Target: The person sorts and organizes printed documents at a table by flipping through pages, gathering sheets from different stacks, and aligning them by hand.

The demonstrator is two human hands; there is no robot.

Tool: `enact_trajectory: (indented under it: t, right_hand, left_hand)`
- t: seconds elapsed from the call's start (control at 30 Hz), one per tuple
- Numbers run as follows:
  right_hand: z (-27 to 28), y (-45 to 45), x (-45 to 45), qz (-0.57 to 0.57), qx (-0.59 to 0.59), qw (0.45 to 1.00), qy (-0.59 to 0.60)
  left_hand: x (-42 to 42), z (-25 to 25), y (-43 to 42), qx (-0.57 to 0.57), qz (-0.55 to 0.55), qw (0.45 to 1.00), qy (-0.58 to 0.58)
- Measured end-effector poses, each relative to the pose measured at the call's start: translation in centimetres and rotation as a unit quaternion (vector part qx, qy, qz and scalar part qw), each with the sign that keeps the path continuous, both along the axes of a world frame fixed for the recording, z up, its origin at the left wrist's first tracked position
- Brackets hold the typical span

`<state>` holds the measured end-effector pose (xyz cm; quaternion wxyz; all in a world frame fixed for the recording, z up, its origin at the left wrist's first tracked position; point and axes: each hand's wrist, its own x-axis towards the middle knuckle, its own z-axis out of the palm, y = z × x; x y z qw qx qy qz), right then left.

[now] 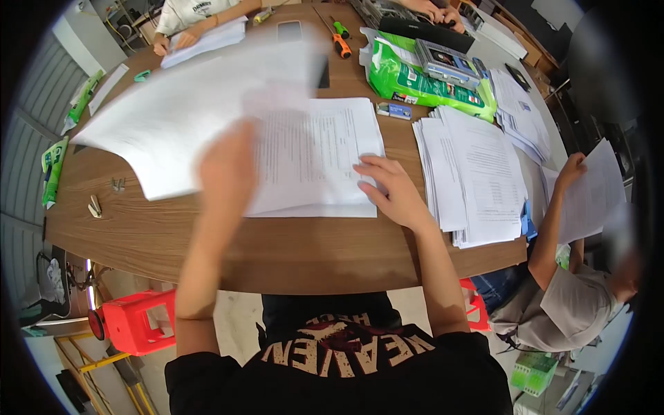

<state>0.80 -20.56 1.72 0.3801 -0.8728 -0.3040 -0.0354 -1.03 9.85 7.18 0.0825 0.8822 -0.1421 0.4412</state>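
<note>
My left hand point(228, 166), smeared by motion, is closed on a sheet of paper. That large white sheet point(166, 131) curves out to the left above the table, its upper part blurred. Below and to the right lies a stack of printed papers point(318, 159); part of it is hidden by the lifted sheet and my left hand. My right hand point(391, 187) rests with its fingers apart on the right edge of this stack, holding nothing.
Another pile of printed papers point(477, 180) lies to the right, with a green packet point(422, 79) behind it. Orange-handled and green-handled screwdrivers lie at the back. A small blue box point(394, 111) sits nearby. One person holds paper point(595, 194) at right; others sit across the table.
</note>
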Motion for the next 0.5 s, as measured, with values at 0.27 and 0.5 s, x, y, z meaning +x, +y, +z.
enact_trajectory:
  t: [0.27, 0.5]
  right_hand:
    - [0.3, -1.2, 0.1, 0.012, 0.018, 1.000, 0.020]
    - [0.9, -0.7, 0.2, 0.030, 0.009, 0.999, -0.010]
  left_hand:
    - [2.0, -8.8, -7.3, -0.044, -0.048, 0.965, 0.255]
    - [2.1, -8.6, -7.1, -0.035, -0.067, 0.962, 0.262]
